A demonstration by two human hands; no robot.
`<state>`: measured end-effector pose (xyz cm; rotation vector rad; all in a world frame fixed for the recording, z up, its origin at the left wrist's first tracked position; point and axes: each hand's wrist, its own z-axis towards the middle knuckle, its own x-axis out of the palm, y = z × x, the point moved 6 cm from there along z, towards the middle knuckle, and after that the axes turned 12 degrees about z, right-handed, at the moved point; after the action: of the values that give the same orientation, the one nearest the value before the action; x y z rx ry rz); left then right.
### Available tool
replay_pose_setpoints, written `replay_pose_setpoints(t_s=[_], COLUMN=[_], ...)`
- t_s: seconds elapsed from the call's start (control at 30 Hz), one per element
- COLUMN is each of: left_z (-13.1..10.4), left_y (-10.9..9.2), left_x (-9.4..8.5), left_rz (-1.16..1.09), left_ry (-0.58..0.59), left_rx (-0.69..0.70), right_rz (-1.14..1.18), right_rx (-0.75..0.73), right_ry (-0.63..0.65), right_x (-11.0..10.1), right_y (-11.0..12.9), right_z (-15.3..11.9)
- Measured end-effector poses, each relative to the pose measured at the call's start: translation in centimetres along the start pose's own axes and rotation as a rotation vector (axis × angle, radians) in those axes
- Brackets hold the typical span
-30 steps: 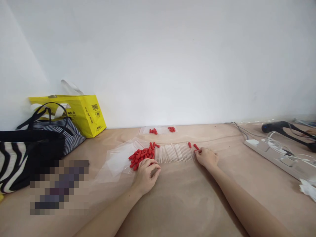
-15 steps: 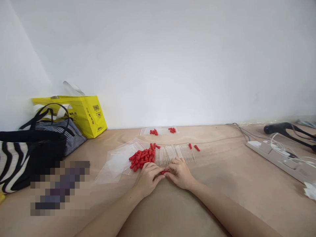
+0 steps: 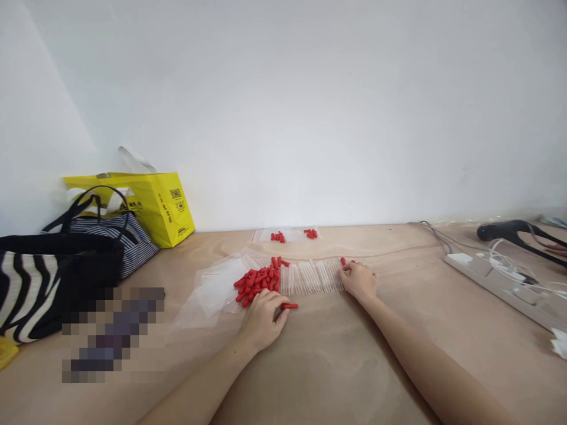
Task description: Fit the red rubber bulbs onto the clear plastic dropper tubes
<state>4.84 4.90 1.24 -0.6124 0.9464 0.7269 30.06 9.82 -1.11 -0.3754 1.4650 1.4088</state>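
My left hand (image 3: 264,319) is closed in a pinch around a red rubber dropper bulb (image 3: 290,306), whose narrow end points right. Just behind it lies a heap of similar red bulbs (image 3: 254,283). Thin, clear-to-white tubes (image 3: 312,277) form a side-by-side row to the right of the heap. At the right end of that row is my right hand (image 3: 361,280), fingertips pinched down among the last tubes. What sits between those fingertips is hidden. A loose red bulb (image 3: 342,261) shows just beyond them.
Clear zip bags (image 3: 212,289) lie left of the heap. Another bag (image 3: 292,235) with red bulbs and tubes is near the wall. Bags, including a yellow one (image 3: 166,206), stand at left. A power strip (image 3: 500,286) with cables and a black object (image 3: 509,229) are at right.
My right hand has left the bulb held near my left hand and moved right to the end of the tube row. My left hand still holds the red bulb.
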Motion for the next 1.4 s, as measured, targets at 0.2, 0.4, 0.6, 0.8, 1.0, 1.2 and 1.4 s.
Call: replay_pose_setpoints(t_s=[0.2, 0.4, 0.6, 0.8, 1.0, 1.2, 1.4], left_z=[0.0, 0.2, 0.0, 0.0, -0.1, 0.0, 0.0], left_y=[0.2, 0.1, 0.2, 0.5, 0.4, 0.6, 0.5], left_x=[0.3, 0.3, 0.3, 0.5, 0.2, 0.0, -0.2], left_rz=[0.053, 0.062, 0.038, 0.042, 0.044, 0.02, -0.002], left_ry=[0.018, 0.06, 0.058, 0.044, -0.012, -0.03, -0.059], left_rx=[-0.031, -0.066, -0.104, -0.099, -0.076, -0.103, -0.075], right_rz=[-0.014, -0.013, -0.004, 0.022, 0.377, 0.559, 0.55], right_rx=[0.05, 0.082, 0.094, 0.08, -0.333, -0.686, -0.639], right_ry=[-0.007, 0.027, 0.046, 0.013, -0.05, 0.191, 0.175], right_x=[0.2, 0.6, 0.8, 0.6, 0.2, 0.7, 0.5], right_y=[-0.1, -0.5, -0.9, -0.9, 1.4, 4.7, 5.1], right_z=[0.4, 0.9, 1.1, 1.1, -1.8, -7.8, -8.2])
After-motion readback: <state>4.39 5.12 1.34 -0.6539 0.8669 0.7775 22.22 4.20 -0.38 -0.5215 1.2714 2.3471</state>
